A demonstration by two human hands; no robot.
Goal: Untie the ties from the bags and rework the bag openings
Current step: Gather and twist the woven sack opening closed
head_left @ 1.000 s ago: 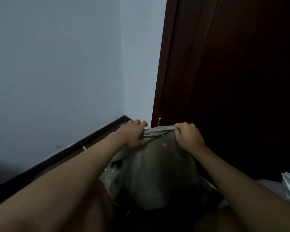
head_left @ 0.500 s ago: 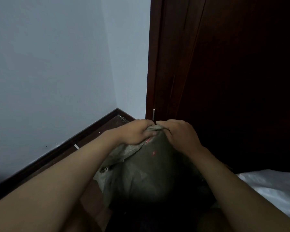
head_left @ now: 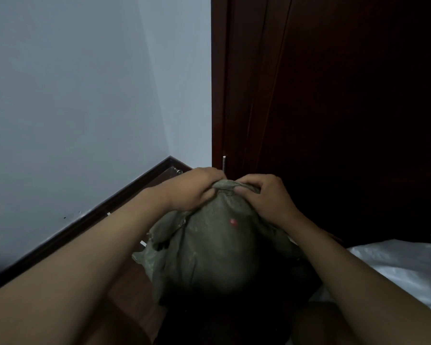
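We see a dark wooden door (head_left: pixel 346 108) at far right and a pale wall (head_left: pixel 72 95) at left. Near centre stands the grey-green bag (head_left: pixel 209 250) — its gathered top gripped by the left hand (head_left: pixel 194 190) and right hand (head_left: pixel 261 197), fingers curled into the fabric. A small red spot (head_left: pixel 233 222) marks it, perhaps a light.

Pale wall (head_left: pixel 72 95) w/ dark skirting (head_left: pixel 90 215); dark wooden door (head_left: pixel 346 108); white sheet (head_left: pixel 396 265) at right

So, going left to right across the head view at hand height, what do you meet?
Wall → skirting → left hand → bag top → right hand → door.
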